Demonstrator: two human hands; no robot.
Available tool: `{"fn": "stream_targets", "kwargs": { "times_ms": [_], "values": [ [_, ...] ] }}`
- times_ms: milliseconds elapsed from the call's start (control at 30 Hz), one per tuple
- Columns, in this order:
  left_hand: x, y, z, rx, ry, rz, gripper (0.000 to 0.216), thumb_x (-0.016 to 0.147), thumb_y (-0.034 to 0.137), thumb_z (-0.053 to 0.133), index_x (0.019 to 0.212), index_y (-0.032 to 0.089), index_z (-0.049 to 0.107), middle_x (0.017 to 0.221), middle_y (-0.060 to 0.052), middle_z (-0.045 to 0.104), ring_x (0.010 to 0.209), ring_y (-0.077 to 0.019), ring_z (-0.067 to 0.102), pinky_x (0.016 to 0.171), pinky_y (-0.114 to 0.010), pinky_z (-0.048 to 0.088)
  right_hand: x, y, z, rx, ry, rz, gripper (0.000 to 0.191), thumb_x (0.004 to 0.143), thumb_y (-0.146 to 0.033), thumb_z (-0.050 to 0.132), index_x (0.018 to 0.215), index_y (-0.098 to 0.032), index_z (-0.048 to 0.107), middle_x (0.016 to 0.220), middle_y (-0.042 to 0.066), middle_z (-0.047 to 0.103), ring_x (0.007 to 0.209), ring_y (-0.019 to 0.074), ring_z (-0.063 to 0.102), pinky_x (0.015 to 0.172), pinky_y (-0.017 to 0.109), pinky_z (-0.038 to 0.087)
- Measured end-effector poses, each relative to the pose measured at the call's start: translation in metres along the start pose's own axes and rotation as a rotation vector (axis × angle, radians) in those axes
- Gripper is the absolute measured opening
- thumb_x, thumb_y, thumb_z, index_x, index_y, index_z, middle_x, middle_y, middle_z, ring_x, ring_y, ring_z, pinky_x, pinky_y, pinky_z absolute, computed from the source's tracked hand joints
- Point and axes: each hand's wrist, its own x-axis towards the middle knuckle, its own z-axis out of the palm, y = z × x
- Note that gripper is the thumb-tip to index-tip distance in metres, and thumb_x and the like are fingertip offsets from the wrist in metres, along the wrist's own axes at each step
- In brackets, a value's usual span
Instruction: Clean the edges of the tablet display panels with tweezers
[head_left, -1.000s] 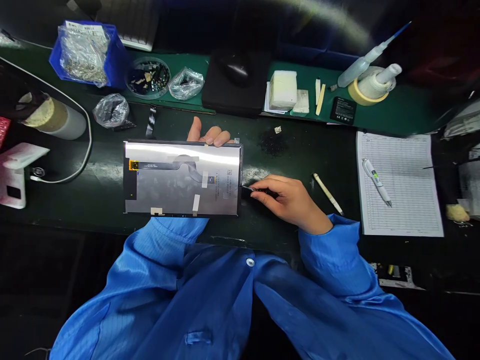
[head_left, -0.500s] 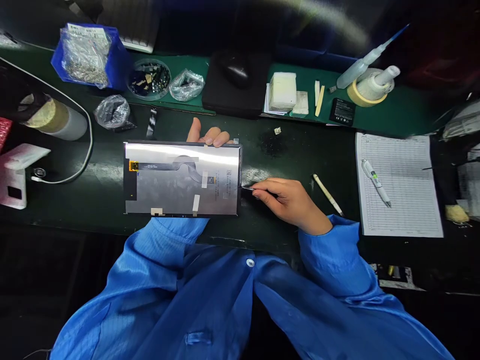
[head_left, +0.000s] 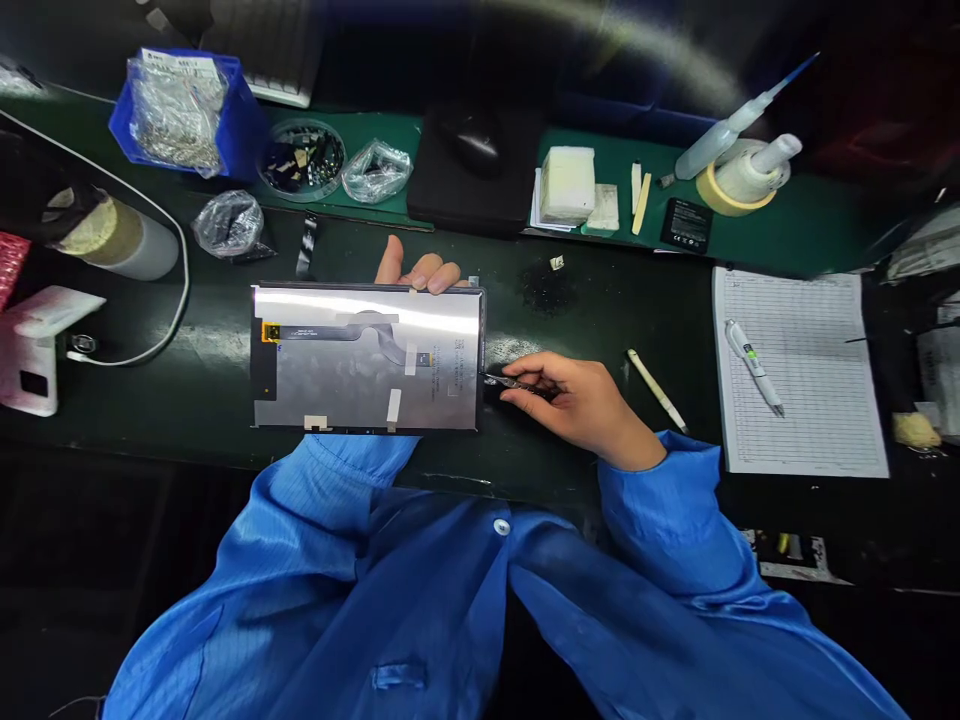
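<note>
Gripping a display panel (head_left: 341,385) from beneath with the left hand (head_left: 420,272), curling fingertips over its far edge, and pinching a thin metal tool (head_left: 512,383) in the right hand (head_left: 574,405). Setting the tool's tip at the panel's short edge, just left of the right hand. Appearing midway through that edge work, showing a ribbon cable (head_left: 315,332) already lying across the panel's back under a pale tape strip (head_left: 411,360), but giving no clear sign of how much edge remains. Working near dark crumbs (head_left: 547,288) just beyond the right hand. Facing, past the left hand, a crumpled bag (head_left: 229,225) hiding its contents; farther beyond the right, a tape roll (head_left: 712,195) apparently encircling a white bottle (head_left: 757,165). Facing, farther beyond the left, a round dish (head_left: 302,199) holding small dark parts (head_left: 304,160) and, deepest, a blue bin (head_left: 249,120) containing a clear bag (head_left: 176,118) of tiny metallic-looking pieces.
</note>
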Motion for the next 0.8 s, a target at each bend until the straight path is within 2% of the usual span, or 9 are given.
{"fn": "stream_targets", "kwargs": {
  "times_ms": [100, 233, 433, 500, 600, 667, 800],
  "values": [
    [-0.0003, 0.0003, 0.0002, 0.015, 0.018, 0.004, 0.057, 0.106, 0.061, 0.025, 0.064, 0.021, 0.028, 0.066, -0.001, 0.035, 0.056, -0.0138, 0.034, 0.060, -0.030, 0.035, 0.0013, 0.0001, -0.0009, -0.033, -0.016, -0.046, 0.012, 0.096, -0.031, 0.068, 0.102, -0.025, 0.076, 0.093, 0.004, 0.079, 0.078, 0.0197, 0.072, 0.071, 0.031, 0.057],
    [0.0007, 0.0014, -0.0020, -0.018, -0.016, -0.017, 0.058, 0.106, 0.061, 0.026, 0.064, 0.021, 0.028, 0.066, -0.001, 0.035, 0.056, -0.0136, 0.036, 0.060, -0.030, 0.036, 0.0024, -0.0001, -0.0019, -0.051, -0.028, -0.098, 0.018, 0.101, -0.030, 0.060, 0.101, -0.025, 0.077, 0.095, 0.004, 0.078, 0.082, 0.0201, 0.073, 0.073, 0.032, 0.056],
    [0.0019, 0.0016, -0.0028, 0.015, 0.008, -0.002, 0.057, 0.105, 0.061, 0.026, 0.065, 0.021, 0.026, 0.065, -0.001, 0.036, 0.055, -0.0132, 0.032, 0.058, -0.030, 0.034, -0.0001, -0.0011, -0.0017, -0.009, -0.023, -0.014, 0.016, 0.093, -0.029, 0.072, 0.107, -0.023, 0.074, 0.090, 0.002, 0.078, 0.075, 0.0183, 0.072, 0.066, 0.029, 0.056],
    [0.0016, 0.0010, -0.0019, 0.039, 0.029, 0.015, 0.056, 0.106, 0.060, 0.026, 0.065, 0.021, 0.026, 0.065, -0.001, 0.036, 0.055, -0.0128, 0.033, 0.058, -0.030, 0.035, 0.0009, -0.0005, -0.0018, -0.037, -0.025, -0.058, 0.011, 0.095, -0.027, 0.068, 0.103, -0.024, 0.075, 0.093, 0.003, 0.079, 0.079, 0.0190, 0.073, 0.069, 0.030, 0.056],
    [0.0013, 0.0001, -0.0009, 0.058, 0.038, 0.033, 0.056, 0.106, 0.059, 0.027, 0.065, 0.021, 0.026, 0.065, -0.001, 0.036, 0.056, -0.0126, 0.035, 0.058, -0.029, 0.037, 0.0023, -0.0002, -0.0021, -0.055, -0.025, -0.117, 0.016, 0.099, -0.027, 0.061, 0.102, -0.025, 0.077, 0.095, 0.003, 0.079, 0.083, 0.0201, 0.073, 0.072, 0.032, 0.056],
    [0.0014, -0.0004, -0.0004, 0.052, 0.036, 0.028, 0.056, 0.106, 0.060, 0.026, 0.065, 0.021, 0.026, 0.065, -0.001, 0.035, 0.056, -0.0127, 0.035, 0.057, -0.029, 0.036, 0.0019, -0.0009, -0.0020, -0.046, -0.025, -0.103, 0.017, 0.100, -0.027, 0.060, 0.103, -0.025, 0.077, 0.095, 0.004, 0.079, 0.083, 0.0202, 0.074, 0.073, 0.032, 0.056],
    [0.0011, -0.0007, -0.0004, 0.045, 0.039, 0.029, 0.056, 0.106, 0.059, 0.026, 0.065, 0.021, 0.027, 0.065, -0.001, 0.036, 0.055, -0.0133, 0.032, 0.058, -0.031, 0.036, -0.0004, -0.0024, -0.0013, -0.009, -0.016, -0.016, 0.016, 0.094, -0.031, 0.070, 0.108, -0.023, 0.074, 0.091, 0.003, 0.079, 0.074, 0.0186, 0.073, 0.067, 0.030, 0.057]
  ]
}}
